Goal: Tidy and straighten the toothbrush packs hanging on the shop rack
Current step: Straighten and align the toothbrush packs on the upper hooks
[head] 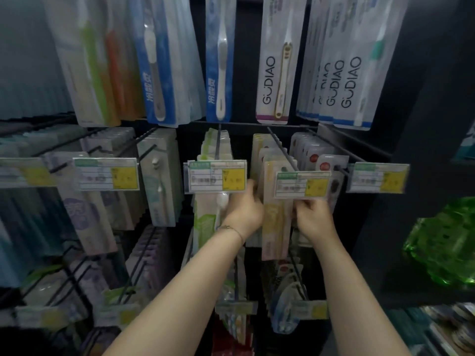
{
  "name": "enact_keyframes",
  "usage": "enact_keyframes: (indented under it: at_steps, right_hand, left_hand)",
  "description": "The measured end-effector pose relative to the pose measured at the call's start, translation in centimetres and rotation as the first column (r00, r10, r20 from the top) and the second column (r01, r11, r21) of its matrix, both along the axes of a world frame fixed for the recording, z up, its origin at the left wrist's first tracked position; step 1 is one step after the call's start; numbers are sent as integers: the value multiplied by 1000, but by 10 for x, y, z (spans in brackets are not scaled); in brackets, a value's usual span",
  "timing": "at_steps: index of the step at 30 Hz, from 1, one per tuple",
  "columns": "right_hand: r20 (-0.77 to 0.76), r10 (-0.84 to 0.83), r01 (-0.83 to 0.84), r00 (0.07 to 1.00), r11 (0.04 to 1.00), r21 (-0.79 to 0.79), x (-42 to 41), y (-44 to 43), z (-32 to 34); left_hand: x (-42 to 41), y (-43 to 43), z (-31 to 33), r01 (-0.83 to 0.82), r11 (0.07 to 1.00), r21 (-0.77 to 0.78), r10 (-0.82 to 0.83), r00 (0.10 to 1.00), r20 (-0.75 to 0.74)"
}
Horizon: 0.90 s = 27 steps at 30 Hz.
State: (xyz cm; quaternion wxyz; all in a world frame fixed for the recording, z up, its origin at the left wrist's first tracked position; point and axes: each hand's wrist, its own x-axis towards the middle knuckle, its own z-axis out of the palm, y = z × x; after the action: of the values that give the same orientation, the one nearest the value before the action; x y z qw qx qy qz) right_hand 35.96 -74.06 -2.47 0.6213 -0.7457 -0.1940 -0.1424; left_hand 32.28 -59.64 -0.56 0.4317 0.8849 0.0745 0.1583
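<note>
Steadying yellow toothbrush packs (pixel 275 227) from both sides, presumably to square them; right hand (pixel 312 214) curled round right edge; left hand (pixel 244 211) fingers hidden, grip untellable.

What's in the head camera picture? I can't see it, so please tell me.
A left hand and right hand hold yellow toothbrush packs hanging under a price tag, on a shop rack crowded with more packs.
</note>
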Motion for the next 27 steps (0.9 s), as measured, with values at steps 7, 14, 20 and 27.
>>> enact_keyframes:
  at_steps: [7, 14, 20, 27]
  right_hand:
    - [-56, 40, -32, 998, 990, 137, 3, -6, 1]
    - [-109, 95, -64, 989, 965, 253, 3, -5, 1]
    - [-18, 83, -77, 996, 971, 229, -1, -9, -5]
    - [87, 24, -39, 996, 983, 179, -8, -9, 1]
  left_hand:
    - [4, -3, -6, -7, 999, -41, 10, 998, 67]
    - [5, -9, -5, -94, 996, -5, 94, 990, 107]
    - [6, -19, -5, -75, 983, -167, 98, 986, 135]
    - [2, -26, -10, -110, 946, -306, 155, 980, 127]
